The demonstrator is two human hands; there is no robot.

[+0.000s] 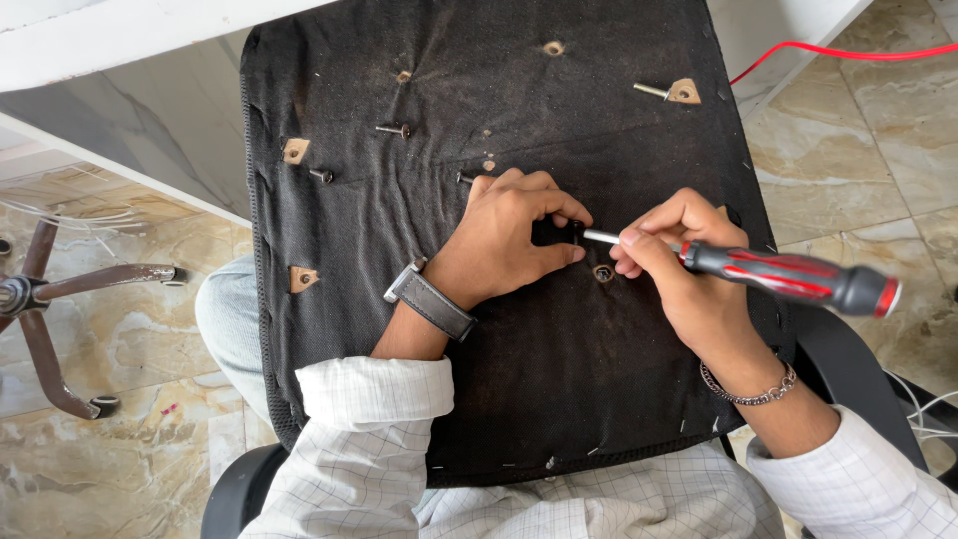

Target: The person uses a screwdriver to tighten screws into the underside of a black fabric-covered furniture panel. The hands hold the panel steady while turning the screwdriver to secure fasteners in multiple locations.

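An upturned chair seat (559, 379) covered in dusty black fabric lies across my lap. My left hand (504, 240), with a grey watch on the wrist, pinches a small dark screw against the seat near its middle. My right hand (684, 269) grips a red and black screwdriver (788, 276), its metal shaft pointing left at that screw. A washer-ringed hole (604, 272) sits just below the tip. Loose screws (394, 129) stick out of the fabric further up, and a long bolt (654, 91) stands at the upper right.
A chair's star base (45, 299) with metal legs lies on the marble floor at the left. A white desk edge (120, 40) runs along the top left. A red cable (848, 50) crosses the floor at the upper right. A black armrest (858, 389) is at the right.
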